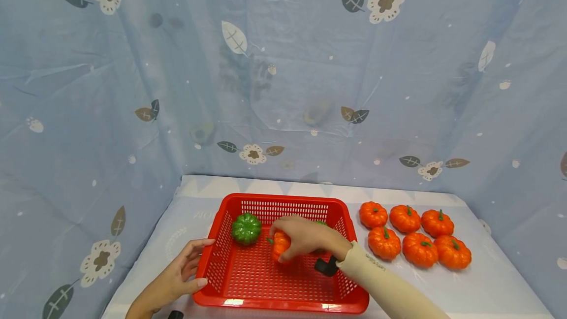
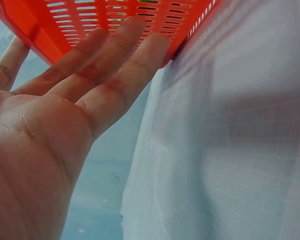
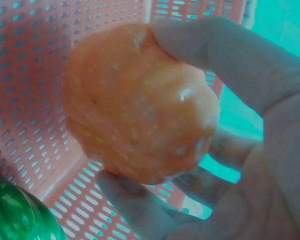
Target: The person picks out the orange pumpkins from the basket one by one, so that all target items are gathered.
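Observation:
A small orange pumpkin point(image 1: 281, 246) is gripped by my right hand point(image 1: 305, 235) inside the red plastic basket point(image 1: 283, 304). In the right wrist view, thumb and fingers curve round the orange pumpkin point(image 3: 140, 105), its stem out of sight. My left hand point(image 1: 183, 272) is at the basket's left side; in the left wrist view its fingers lie nearly straight along the slotted wall point(image 2: 80, 20). A green pumpkin point(image 1: 246, 229) rests at the basket's back left. Another green thing point(image 1: 322, 222) shows behind my right wrist, mostly hidden.
Right of the basket, several orange pumpkins point(image 1: 420, 250) with green stems stand in two rows on the pale table covering point(image 1: 491, 289). A blue patterned curtain point(image 1: 283, 87) hangs behind the table and along its sides.

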Demonstrator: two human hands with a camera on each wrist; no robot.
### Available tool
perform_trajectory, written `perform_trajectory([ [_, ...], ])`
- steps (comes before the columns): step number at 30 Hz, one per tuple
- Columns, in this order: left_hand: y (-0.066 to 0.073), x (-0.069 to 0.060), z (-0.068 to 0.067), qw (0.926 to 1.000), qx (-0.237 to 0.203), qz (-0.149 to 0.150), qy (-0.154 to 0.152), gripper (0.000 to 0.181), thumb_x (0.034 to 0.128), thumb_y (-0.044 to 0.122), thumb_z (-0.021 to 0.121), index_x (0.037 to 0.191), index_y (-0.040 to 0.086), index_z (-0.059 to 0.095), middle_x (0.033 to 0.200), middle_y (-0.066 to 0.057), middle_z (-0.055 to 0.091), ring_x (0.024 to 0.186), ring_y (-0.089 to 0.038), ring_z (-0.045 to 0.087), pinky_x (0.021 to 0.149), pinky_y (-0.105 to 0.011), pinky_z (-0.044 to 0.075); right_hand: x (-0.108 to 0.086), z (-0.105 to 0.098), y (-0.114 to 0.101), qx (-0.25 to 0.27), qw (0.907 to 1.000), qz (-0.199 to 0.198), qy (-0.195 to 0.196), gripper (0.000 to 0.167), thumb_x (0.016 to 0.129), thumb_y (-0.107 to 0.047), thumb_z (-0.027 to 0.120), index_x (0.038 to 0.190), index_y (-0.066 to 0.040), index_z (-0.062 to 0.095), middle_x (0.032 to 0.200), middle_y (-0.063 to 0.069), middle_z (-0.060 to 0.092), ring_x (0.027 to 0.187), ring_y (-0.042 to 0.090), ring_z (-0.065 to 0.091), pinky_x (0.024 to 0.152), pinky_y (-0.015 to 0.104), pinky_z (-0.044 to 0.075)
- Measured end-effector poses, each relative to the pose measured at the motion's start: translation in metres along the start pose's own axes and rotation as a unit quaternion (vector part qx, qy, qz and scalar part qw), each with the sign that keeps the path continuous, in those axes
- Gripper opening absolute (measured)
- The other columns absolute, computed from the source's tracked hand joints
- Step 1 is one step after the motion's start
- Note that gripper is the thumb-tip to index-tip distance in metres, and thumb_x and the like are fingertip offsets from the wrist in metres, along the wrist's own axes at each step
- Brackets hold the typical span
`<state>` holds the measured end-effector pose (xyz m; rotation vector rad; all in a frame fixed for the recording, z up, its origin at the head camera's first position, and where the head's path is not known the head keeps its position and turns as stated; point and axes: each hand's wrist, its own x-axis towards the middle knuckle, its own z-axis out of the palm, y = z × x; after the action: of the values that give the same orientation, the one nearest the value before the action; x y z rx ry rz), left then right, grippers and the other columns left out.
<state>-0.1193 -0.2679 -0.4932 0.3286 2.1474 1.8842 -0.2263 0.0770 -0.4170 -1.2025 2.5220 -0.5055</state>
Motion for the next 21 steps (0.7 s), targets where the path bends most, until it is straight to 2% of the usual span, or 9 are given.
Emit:
perform_trajectory([
  [6,-0.002,-0.001,-0.001,1.0000,0.001,0.000,0.006,0.070,0.0937,0.004,0.069,0.153,0.015,0.033,0.154,-0.025,0.034,0.134,-0.045,0.045,0.097,-0.036,0.056,-0.011,-0.011,-0.003,0.046,0.9981,0.005,0.040,0.049,0.078,-0.031,0.089,0.118,-0.024,0.062,0.115,-0.008,0.054,0.097,0.008,0.054,0.078,0.020,0.052],
  [13,-0.003,0.000,-0.003,1.0000,0.004,0.001,-0.007,0.071,0.0941,0.007,0.069,0.154,0.012,0.031,0.154,-0.028,0.031,0.135,-0.045,0.043,0.099,-0.033,0.054,-0.026,-0.020,0.001,0.062,0.9944,0.005,0.086,0.053,0.082,-0.035,0.087,0.126,-0.028,0.059,0.125,-0.011,0.055,0.109,0.010,0.054,0.091,0.029,0.052],
  [18,-0.002,0.000,-0.002,1.0000,0.006,0.003,-0.004,0.070,0.0942,0.007,0.068,0.154,0.012,0.031,0.154,-0.027,0.032,0.135,-0.046,0.044,0.098,-0.034,0.055,-0.038,-0.026,0.006,0.063,0.9915,0.011,0.114,0.065,0.083,-0.036,0.087,0.139,-0.023,0.058,0.136,-0.008,0.057,0.119,0.012,0.054,0.099,0.038,0.052],
  [21,-0.001,0.000,-0.001,1.0000,0.003,0.003,-0.002,0.070,0.0941,0.006,0.069,0.154,0.014,0.032,0.154,-0.026,0.032,0.135,-0.045,0.044,0.098,-0.034,0.055,-0.046,-0.028,0.011,0.069,0.9894,0.012,0.128,0.071,0.082,-0.037,0.087,0.143,-0.019,0.056,0.139,-0.007,0.056,0.119,0.013,0.056,0.097,0.040,0.054],
])
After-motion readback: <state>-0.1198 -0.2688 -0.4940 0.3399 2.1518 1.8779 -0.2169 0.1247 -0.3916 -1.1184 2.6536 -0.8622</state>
